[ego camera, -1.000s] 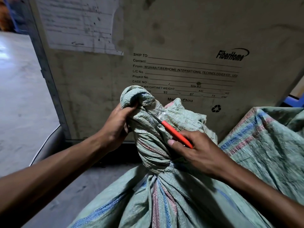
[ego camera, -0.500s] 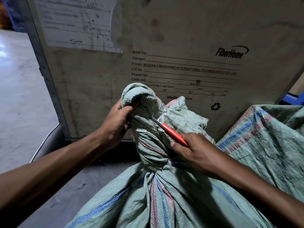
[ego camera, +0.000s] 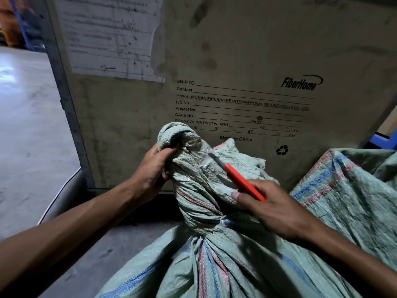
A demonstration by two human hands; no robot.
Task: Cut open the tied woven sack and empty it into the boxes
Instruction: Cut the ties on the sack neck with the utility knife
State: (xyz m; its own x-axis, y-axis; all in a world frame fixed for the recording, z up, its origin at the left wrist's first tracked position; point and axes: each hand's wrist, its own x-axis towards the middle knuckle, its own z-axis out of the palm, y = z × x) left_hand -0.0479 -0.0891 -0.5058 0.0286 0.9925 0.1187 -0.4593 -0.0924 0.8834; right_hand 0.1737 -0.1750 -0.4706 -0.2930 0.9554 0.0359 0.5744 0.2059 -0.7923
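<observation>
- While tied shut, sitting right up front: green woven sack (ego camera: 214, 265), neck bunched and twisted, cinched by a pale tie (ego camera: 223, 221) low on the neck. Resting on the floor, leaning toward the big carton behind.
- Left hand (ego camera: 150, 168) wrapped round the top knob of the neck, fingers curled into the fabric, holding it upright and taut.
- Right hand (ego camera: 272, 207) pinching an orange-handled cutter (ego camera: 245, 183), thumb along the handle. Blade end looks pressed against the upper neck, by what seems to be clear tape or plastic wrap; too blurred to say if actually biting in.
- Step in hand, best guess: cutting the binding. Nothing opened yet, nothing emptied, so early days.
- Next move probably calls for: keeping the neck tensioned with the left grip, slicing away from those fingers, then dealing with the lower tie too before the mouth can spread. Woven plastic frays and snags, so short controlled strokes rather than sawing.
- Just right of it: second striped woven sack (ego camera: 348, 190), slumped against the first.
- Behind: tall dusty carton (ego camera: 236, 50) printed with shipping fields and a FiberHome logo, paper label (ego camera: 109, 35) stuck on the upper left.
- Left side: bare concrete floor (ego camera: 28, 125). No open boxes for emptying in view.
</observation>
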